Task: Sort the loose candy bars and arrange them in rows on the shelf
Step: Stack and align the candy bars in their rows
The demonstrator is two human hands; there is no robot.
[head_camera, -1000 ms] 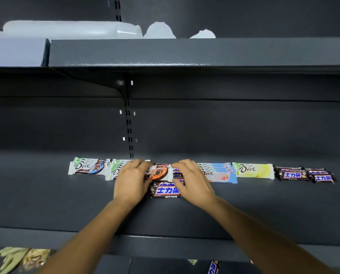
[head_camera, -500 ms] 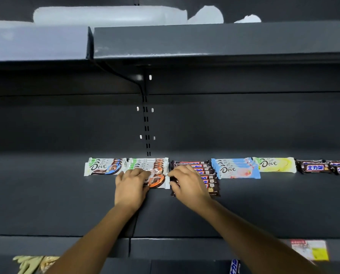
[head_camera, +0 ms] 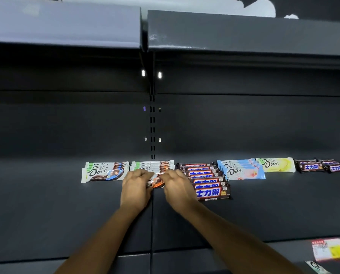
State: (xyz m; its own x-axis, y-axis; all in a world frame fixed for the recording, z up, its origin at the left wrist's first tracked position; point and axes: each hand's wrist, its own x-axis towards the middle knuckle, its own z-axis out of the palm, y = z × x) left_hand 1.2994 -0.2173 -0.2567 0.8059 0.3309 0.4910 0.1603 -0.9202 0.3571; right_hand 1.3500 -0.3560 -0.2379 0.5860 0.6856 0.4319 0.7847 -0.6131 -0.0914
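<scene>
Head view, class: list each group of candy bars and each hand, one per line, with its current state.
Blue-swirl Dove bars: stacked, flat.
Orange Dove row: overlapped, front bar held.
Snickers row: overlapped, untouched.
Light-blue Dove row: overlapped, flat.
Yellow Dove bar: flat.
Far-right Snickers: loosely paired.
Left hand: gripping the front bar.
Right hand: gripping it too.

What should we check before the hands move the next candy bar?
1. Both hands on the orange bar: left hand and right hand at its ends, ok.
2. Orange row behind it, neat: ok.
3. Brown row beside the right hand, in line: ok.
4. Blue row tidy: ok.
5. Far-right brown bars apart from the brown row: not ok.
6. Bar lying flat under the hands: cannot tell.
</scene>
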